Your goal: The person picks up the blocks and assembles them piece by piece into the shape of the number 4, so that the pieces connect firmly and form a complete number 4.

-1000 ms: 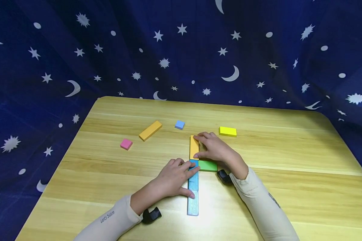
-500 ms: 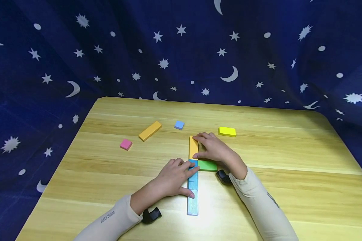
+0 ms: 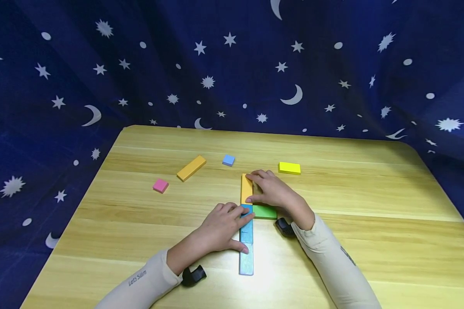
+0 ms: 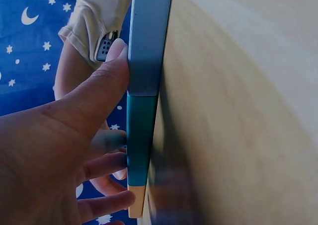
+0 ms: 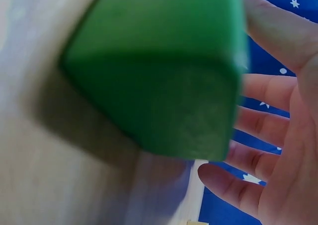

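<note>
A light blue block [image 3: 246, 265], a darker blue block [image 3: 247, 234] and an orange block [image 3: 246, 186] lie end to end in a straight row. A green block [image 3: 264, 212] sticks out to the right beside the darker blue one. My left hand [image 3: 221, 227] rests on the row from the left, its thumb on the light blue block and fingertips over the darker blue. My right hand [image 3: 273, 191] touches the orange block, index finger near its far end and thumb near its close end. Close up in the right wrist view, the green block [image 5: 164, 86] hides part of that hand.
Loose blocks lie farther back on the wooden table [image 3: 352, 189]: a pink one [image 3: 160, 186], a second orange one [image 3: 191, 168], a small blue one [image 3: 228, 160] and a yellow one [image 3: 289, 168]. A dark blue curtain [image 3: 232, 64] with stars and moons hangs behind.
The whole head view has drifted slightly left. Both hands keep their places on the blocks, and the row looks the same.
</note>
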Motion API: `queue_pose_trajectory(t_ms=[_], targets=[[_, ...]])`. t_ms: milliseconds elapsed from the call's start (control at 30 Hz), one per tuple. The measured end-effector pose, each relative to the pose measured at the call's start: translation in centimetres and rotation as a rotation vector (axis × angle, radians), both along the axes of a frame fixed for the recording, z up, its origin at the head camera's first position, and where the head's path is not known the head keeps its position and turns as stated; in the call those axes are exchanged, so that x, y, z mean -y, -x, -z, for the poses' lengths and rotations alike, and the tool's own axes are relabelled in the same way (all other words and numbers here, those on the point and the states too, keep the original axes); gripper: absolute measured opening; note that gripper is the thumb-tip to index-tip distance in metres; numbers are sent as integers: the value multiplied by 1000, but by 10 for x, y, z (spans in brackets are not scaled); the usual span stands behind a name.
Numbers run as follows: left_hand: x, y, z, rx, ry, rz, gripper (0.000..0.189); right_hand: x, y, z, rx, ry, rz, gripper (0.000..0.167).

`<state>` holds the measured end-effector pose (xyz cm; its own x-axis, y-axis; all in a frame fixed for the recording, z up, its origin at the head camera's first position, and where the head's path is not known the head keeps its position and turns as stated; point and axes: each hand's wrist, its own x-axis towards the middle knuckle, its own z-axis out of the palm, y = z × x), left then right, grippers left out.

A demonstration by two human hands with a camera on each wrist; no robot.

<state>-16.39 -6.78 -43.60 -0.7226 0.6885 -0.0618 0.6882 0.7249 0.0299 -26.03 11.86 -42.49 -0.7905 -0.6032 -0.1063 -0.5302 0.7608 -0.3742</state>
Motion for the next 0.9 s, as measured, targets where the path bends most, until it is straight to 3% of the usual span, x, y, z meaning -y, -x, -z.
queue_pose_trajectory(t_ms=[900], targets=[[0, 2, 0, 65, -22, 10, 86, 1, 0, -2, 7, -20, -19, 72]])
